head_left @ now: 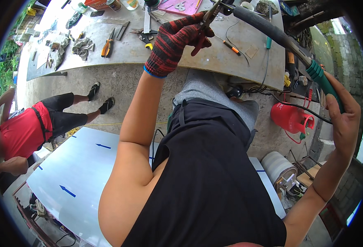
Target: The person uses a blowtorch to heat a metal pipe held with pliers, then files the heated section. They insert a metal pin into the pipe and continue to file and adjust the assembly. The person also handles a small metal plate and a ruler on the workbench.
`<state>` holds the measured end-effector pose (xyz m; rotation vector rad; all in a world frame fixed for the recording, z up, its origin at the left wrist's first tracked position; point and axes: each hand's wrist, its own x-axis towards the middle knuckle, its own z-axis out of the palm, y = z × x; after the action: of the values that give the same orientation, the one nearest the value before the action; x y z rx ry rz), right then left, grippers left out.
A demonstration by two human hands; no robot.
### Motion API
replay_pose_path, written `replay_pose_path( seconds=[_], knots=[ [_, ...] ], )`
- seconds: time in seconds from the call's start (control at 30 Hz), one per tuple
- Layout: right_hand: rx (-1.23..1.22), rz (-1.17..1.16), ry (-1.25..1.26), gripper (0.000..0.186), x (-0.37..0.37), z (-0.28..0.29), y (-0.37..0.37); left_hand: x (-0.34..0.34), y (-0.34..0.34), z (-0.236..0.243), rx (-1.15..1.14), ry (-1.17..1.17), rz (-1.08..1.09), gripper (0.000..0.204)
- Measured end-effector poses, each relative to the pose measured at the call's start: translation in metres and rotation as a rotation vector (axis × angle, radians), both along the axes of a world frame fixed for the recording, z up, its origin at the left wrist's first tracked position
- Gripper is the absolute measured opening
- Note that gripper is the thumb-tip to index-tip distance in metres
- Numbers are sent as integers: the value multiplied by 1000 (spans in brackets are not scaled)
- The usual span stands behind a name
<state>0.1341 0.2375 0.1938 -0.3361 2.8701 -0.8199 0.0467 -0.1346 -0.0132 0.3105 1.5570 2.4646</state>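
We see one long tool [264,26], with a ribbed green grip, a metal rod and a thick dark grey sleeve, slanting between the fingers of our two hands. Its green end is in our bare right hand [344,109]: the fingers are curled around the grip, and the thumb is pressed along it. Its other end reaches to one pair of metal pliers with red handles [208,19], worn and dark at the head. Our left hand [175,45], in a red and black striped knitted glove with a blue cuff, has its fingers folded around these handles. We cannot tell whether the pliers bite on the tool.

Below the left fingers lies the worn grey surface [124,51]. To the left of these fingers we count one pair of orange and black pliers [107,46] and one crumpled grey cloth [82,48]; just to their right, one slim screwdriver with orange and black handle [232,48]. Between both hands lies one slim tool with teal handle [269,43]. Below and left of the right fingers stands one red metal gas cylinder [282,115]. Far left of all our fingers, one person in red shirt [25,129] is seen.
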Motion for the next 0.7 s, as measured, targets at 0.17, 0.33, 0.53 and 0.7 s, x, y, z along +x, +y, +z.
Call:
replay_pose_path(
  seconds=[0.17,0.33,0.53,0.7],
  knots=[
    [24,-4,24,42,0,1,-1,1,1,4,-26,-9,16,49],
    [62,-32,75,43,1,-2,0,1,1,6,-19,9,-1,48],
    [57,-38,75,43,1,-1,-3,0,1,5,-33,7,5,45],
    [82,6,84,41,0,2,-5,0,-1,6,-60,-1,2,43]
  ],
)
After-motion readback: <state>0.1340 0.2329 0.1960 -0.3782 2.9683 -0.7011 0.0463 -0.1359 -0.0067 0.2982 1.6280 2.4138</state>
